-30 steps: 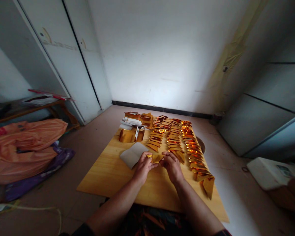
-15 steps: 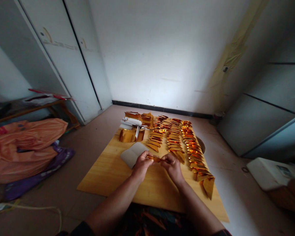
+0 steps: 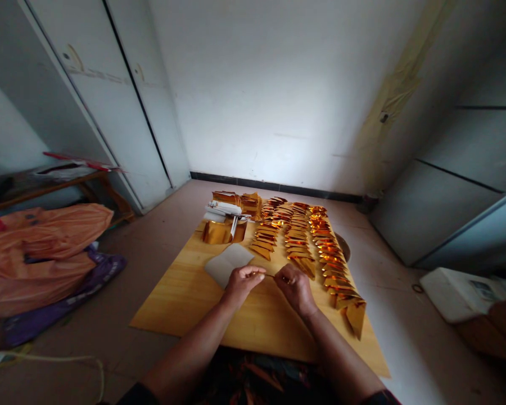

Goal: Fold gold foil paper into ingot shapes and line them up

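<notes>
While your two hands meet just below the middle of the frame, a thin folded strip of gold paper (image 3: 270, 275) runs between them, its ends hidden in your fingers and only a narrow edge showing. Your left hand (image 3: 241, 279) is curled nearly shut, thumb and fingertips pinching the strip's left end; your right hand (image 3: 293, 285) is likewise closed down on the right end, knuckles toward you. Both hover low over the wooden surface (image 3: 185, 304), whether touching it you cannot tell. Just beyond your left hand, toward the upper left, lies a pale grey sheet (image 3: 227, 263), flat on the wood and close to your fingers. Above and to the right of your hands, rows of folded gold pieces (image 3: 299, 236) stretch in lines toward the far edge, the rightmost row trailing down past your right hand to the lower right. At the far left corner sits an open gold box (image 3: 219, 232) with white papers (image 3: 223, 209) stacked behind it; its contents are too small to make out.
</notes>
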`<state>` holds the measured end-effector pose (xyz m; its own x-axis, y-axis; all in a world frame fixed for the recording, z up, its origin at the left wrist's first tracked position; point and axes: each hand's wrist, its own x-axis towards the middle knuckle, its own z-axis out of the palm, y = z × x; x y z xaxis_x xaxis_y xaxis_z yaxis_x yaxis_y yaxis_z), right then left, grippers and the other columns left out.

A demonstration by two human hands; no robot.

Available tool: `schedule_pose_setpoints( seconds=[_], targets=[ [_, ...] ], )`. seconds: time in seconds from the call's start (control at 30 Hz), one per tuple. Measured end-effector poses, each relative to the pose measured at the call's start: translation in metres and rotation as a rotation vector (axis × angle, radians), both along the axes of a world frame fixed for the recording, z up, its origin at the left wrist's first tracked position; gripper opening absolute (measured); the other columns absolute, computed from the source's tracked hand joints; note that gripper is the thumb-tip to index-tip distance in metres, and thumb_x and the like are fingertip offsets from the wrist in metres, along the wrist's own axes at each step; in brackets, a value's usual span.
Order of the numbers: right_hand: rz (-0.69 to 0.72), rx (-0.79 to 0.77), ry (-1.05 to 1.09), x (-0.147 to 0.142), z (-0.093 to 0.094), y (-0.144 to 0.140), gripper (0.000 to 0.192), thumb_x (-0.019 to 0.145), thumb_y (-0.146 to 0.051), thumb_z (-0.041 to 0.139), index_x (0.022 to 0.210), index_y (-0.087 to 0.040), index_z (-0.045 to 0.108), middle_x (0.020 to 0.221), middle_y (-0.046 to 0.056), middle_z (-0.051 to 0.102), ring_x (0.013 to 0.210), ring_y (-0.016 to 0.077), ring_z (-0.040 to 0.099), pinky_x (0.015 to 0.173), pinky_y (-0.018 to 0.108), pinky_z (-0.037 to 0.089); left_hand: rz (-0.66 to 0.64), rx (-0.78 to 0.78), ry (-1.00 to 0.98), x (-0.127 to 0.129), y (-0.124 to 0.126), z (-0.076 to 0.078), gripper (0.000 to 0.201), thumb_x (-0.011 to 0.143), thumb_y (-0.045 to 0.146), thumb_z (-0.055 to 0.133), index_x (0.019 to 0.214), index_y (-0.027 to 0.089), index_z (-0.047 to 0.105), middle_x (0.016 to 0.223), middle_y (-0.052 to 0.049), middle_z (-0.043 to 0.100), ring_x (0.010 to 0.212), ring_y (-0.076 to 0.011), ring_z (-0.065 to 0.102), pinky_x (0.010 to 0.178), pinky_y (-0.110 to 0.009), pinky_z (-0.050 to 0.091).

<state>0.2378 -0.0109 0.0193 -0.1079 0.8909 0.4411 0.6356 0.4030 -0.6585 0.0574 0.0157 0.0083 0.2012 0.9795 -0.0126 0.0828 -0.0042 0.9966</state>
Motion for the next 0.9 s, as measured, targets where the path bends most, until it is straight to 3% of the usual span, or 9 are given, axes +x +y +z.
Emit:
schedule_pose_setpoints(
  seconds=[0.13, 0.2, 0.27, 0.4, 0.57, 0.7, 0.8, 0.9],
  targets=[
    [0.087, -0.174, 0.157, 0.007, 0.002, 0.002, 0.009, 0.076, -0.019, 0.058, 0.067, -0.019, 0.061, 0.065, -0.001, 0.059, 0.059, 0.0120, 0.052, 0.056, 0.022, 0.038, -0.085, -0.127, -0.097, -0.004, 0.001, 0.000, 0.033, 0.070, 0.036, 0.067, 0.092, 0.012, 0.073, 0.051, 0.000, 0.062, 0.041, -0.0085, 0.047, 0.044, -0.020, 0.033],
    [0.117, -0.193, 0.177, 0.009, 0.004, 0.002, 0.009, 0.077, -0.022, 0.059, 0.069, -0.019, 0.063, 0.067, 0.000, 0.061, 0.060, 0.0126, 0.053, 0.058, 0.023, 0.039, -0.148, -0.158, -0.187, -0.004, 0.002, 0.001, 0.033, 0.071, 0.036, 0.068, 0.093, 0.011, 0.073, 0.060, -0.005, 0.067, 0.046, -0.0106, 0.054, 0.047, -0.022, 0.040],
    [0.106, -0.128, 0.100, 0.011, 0.004, 0.001, 0.013, 0.080, -0.022, 0.057, 0.069, -0.020, 0.063, 0.068, 0.000, 0.061, 0.064, 0.0136, 0.054, 0.062, 0.025, 0.039, -0.191, -0.122, -0.236, -0.004, 0.004, 0.000, 0.029, 0.071, 0.034, 0.069, 0.090, 0.012, 0.074, 0.079, -0.010, 0.073, 0.064, -0.0170, 0.065, 0.061, -0.027, 0.050],
    [0.090, 0.023, -0.283, 0.013, 0.002, -0.003, 0.023, 0.087, -0.016, 0.048, 0.070, -0.020, 0.062, 0.075, 0.003, 0.062, 0.074, 0.0162, 0.051, 0.071, 0.029, 0.037, -0.262, 0.147, -0.074, -0.004, 0.009, -0.006, 0.010, 0.070, 0.024, 0.068, 0.076, 0.021, 0.075, 0.092, -0.007, 0.074, 0.089, -0.0226, 0.067, 0.086, -0.036, 0.051],
    [0.209, 0.053, -0.631, 0.015, -0.005, -0.008, 0.020, 0.092, -0.019, 0.048, 0.081, -0.021, 0.064, 0.086, 0.004, 0.063, 0.081, 0.0173, 0.050, 0.074, 0.030, 0.035, -0.449, 0.565, 0.266, -0.008, 0.007, -0.010, 0.025, 0.079, 0.013, 0.053, 0.083, 0.027, 0.074, 0.096, -0.003, 0.073, 0.092, -0.0206, 0.065, 0.087, -0.035, 0.049],
    [0.224, 0.043, -0.696, 0.018, -0.004, -0.017, 0.017, 0.093, -0.019, 0.048, 0.085, -0.021, 0.063, 0.092, 0.003, 0.062, 0.084, 0.0173, 0.049, 0.075, 0.030, 0.034, -0.561, 0.775, 0.490, -0.011, 0.000, 0.000, 0.028, 0.085, 0.014, 0.047, 0.088, 0.026, 0.072, 0.093, -0.005, 0.071, 0.099, -0.0219, 0.059, 0.091, -0.037, 0.044],
    [0.153, 0.046, -0.688, 0.017, -0.006, -0.025, 0.016, 0.092, -0.019, 0.049, 0.089, -0.021, 0.064, 0.096, 0.004, 0.061, 0.088, 0.0187, 0.048, 0.076, 0.031, 0.034, -0.567, 0.814, 0.607, -0.013, -0.007, 0.008, 0.026, 0.080, 0.012, 0.050, 0.092, 0.023, 0.071, 0.094, -0.008, 0.068, 0.099, -0.0245, 0.055, 0.090, -0.039, 0.041],
    [0.127, -0.022, -0.623, 0.017, -0.009, -0.028, 0.019, 0.090, -0.016, 0.049, 0.081, -0.020, 0.065, 0.083, 0.004, 0.060, 0.081, 0.0172, 0.049, 0.073, 0.027, 0.035, -0.524, 0.799, 0.636, -0.014, -0.014, 0.012, 0.026, 0.072, 0.010, 0.055, 0.090, 0.022, 0.070, 0.089, -0.008, 0.065, 0.093, -0.0237, 0.054, 0.086, -0.037, 0.041]
  ],
)
